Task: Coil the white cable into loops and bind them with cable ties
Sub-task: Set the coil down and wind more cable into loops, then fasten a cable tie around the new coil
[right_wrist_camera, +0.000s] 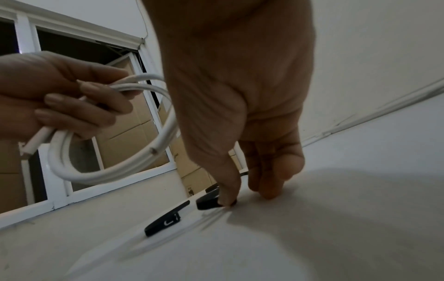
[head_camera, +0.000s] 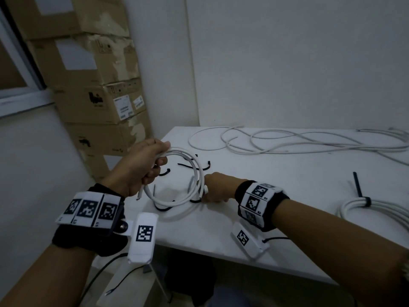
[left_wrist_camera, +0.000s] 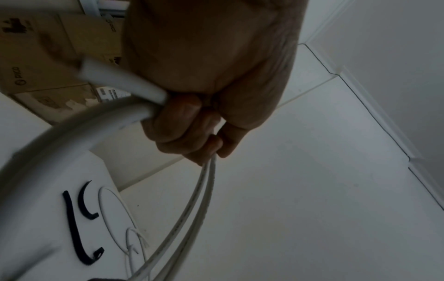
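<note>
While the coil is kept off the table, the other hand goes after a tie; each line below takes one part of that.

Left hand: the left hand (head_camera: 141, 167) has its fingers curled round the white cable (head_camera: 177, 180) at about 10 o'clock on the ring, holding two or so loops together in the air above the table (head_camera: 287, 196). Gripping where the turns overlap likely keeps them from springing apart.

Cut end: one cable end (head_camera: 139, 194) sticks out below the fist, toward 7 o'clock of the ring; trapping it in the same grip would stop the coil unwinding.

Right hand: the right hand (head_camera: 215, 188) is down at the table at about 4 o'clock of the ring, thumb and fingertips closed narrowly on a black cable tie (right_wrist_camera: 208, 202). Whether the tie is already lifted I cannot tell; it looks pinched against the surface.

Spare ties: more black ties (head_camera: 190, 166) lie scattered under and around the ring, and another (right_wrist_camera: 165, 220) lies just beside the pinched one. Working over them keeps the reach short.

Finished bundle: at 3 o'clock of the table a coiled bundle (head_camera: 376, 211) already carries a black tie, so it sits well apart from the work.

Loose cable: uncoiled cable (head_camera: 287, 140) sprawls at 12 to 2 o'clock by the wall, probably waiting its turn.

Judgement: coiling of this piece seems done and binding is the step in hand.
</note>
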Tool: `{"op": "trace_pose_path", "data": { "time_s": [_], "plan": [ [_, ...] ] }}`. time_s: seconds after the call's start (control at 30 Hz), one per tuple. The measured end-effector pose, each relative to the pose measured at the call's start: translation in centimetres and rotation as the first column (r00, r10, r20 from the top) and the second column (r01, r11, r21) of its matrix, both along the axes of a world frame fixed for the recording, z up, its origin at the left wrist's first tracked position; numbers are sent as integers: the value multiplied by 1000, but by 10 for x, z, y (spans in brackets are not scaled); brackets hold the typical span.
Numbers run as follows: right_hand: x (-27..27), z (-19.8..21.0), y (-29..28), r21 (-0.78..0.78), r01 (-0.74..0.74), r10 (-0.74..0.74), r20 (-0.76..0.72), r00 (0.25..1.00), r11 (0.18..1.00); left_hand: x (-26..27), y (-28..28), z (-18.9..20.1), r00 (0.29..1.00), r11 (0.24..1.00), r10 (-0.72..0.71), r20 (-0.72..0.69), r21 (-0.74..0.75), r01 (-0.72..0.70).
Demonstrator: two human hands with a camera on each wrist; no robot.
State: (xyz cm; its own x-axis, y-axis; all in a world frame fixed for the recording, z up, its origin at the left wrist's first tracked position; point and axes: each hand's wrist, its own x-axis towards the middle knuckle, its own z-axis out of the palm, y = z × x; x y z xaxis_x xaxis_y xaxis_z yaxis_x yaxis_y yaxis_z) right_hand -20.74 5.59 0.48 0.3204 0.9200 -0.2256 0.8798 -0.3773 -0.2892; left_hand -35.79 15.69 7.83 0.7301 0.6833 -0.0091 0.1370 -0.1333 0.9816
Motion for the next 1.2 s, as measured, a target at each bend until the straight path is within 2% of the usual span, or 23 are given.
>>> {"op": "trace_pose_path", "data": {
  "time_s": [0.1,0.2,0.33,0.43,0.53,0.6,0.67,0.8,0.87,0.93,1.0,1.07,1.2],
  "plan": [
    [10,-1,-15,-38,32,-33,-40,999,999,11,-9,1,999,1000,-13,33,-11,13],
    [22,7,-39,22,57,-52,-188,981,998,23,-20,1,997,999,-30,70,-8,31],
    [40,23,-91,192,179,-77,-447,891,965,42,-45,-3,992,999,-18,124,-38,23],
    [56,38,-139,358,310,-100,-500,860,881,59,-66,-7,988,998,-19,151,-58,28],
    [68,58,-185,478,416,-200,-440,876,774,79,-90,-11,984,996,-27,176,-84,43],
    [68,71,-213,555,401,-262,-316,912,729,95,-107,-13,980,993,-44,192,-101,64],
    [61,80,-231,548,323,-240,-220,945,772,111,-125,-14,975,987,-69,211,-124,97],
    [44,68,-250,282,209,-154,-208,966,936,136,-161,-17,967,975,-127,222,-153,163],
    [41,58,-255,176,207,-164,-233,958,962,143,-177,-18,964,969,-153,219,-155,190],
    [44,54,-258,143,249,-208,-251,945,958,147,-189,-18,961,965,-177,211,-156,212],
    [51,56,-257,215,307,-260,-222,940,927,149,-198,-18,961,963,-190,201,-152,222],
    [57,62,-255,359,352,-304,-185,935,865,150,-203,-20,962,964,-193,191,-148,223],
    [59,70,-253,602,300,-328,-67,942,740,150,-208,-26,970,973,-183,158,-115,202]
  ]
}}
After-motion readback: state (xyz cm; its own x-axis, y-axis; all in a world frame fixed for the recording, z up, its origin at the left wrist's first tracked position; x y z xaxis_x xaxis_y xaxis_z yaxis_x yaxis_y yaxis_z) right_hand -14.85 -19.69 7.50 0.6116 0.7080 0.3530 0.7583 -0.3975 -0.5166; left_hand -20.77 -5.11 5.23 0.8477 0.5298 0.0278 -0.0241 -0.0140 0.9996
